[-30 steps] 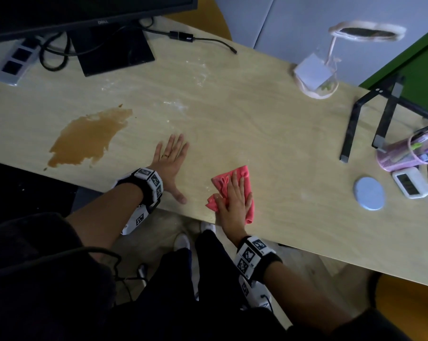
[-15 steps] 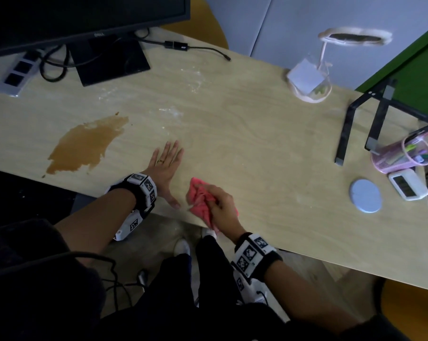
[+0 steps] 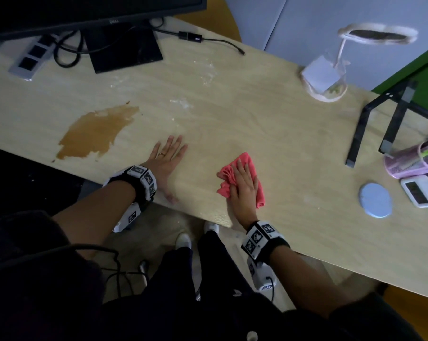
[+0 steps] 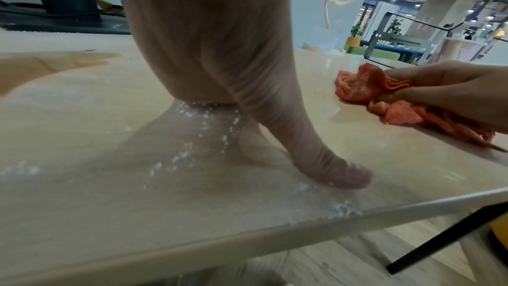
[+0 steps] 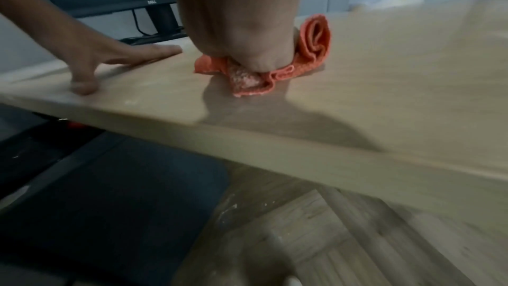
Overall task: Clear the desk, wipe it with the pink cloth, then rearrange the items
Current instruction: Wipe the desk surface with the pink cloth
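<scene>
wiping was underway; right hand (image 3: 243, 185) pressed flat on pink cloth (image 3: 247, 166); left hand (image 3: 167, 159) lay spread beside it; brown spill (image 3: 98, 132) beyond needed firm, overlapping strokes.

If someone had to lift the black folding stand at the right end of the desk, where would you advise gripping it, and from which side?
Grip the black folding stand around one of its two long flat legs, near the raised far end where they join, coming from above and from the desk's middle. The legs slope down to feet on the desk, so there is room beneath them for fingers, while the pink pen holder crowds its right side.
</scene>
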The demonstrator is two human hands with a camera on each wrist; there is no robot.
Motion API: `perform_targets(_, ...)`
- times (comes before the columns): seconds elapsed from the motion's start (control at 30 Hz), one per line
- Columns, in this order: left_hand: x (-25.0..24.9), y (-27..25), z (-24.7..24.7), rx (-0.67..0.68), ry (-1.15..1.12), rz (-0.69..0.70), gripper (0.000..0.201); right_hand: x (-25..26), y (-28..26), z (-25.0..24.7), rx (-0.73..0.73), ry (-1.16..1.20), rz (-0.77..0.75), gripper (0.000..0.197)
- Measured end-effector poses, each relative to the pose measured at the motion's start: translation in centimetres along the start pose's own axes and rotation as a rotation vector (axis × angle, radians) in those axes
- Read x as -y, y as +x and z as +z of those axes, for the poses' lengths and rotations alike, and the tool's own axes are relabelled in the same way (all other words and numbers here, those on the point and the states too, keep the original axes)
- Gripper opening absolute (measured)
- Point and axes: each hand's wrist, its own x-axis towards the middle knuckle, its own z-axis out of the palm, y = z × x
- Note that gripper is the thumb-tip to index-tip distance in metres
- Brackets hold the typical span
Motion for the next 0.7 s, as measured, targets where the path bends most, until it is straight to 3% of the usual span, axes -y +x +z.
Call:
perform_targets(0.27, 1.3, -1.4, 0.1, 0.016, 0.182, 0.021, 0.169, 4.4, -1.8, 4.4, 0.1, 0.005, -0.126, 0.056)
perform_targets(0.7, 2.9, -2.5, 0.3, -0.001, 0.228, -0.03, 0.169, 7.5, -3.3, 8.1, 0.27, 0.11, -0.34, 0.047)
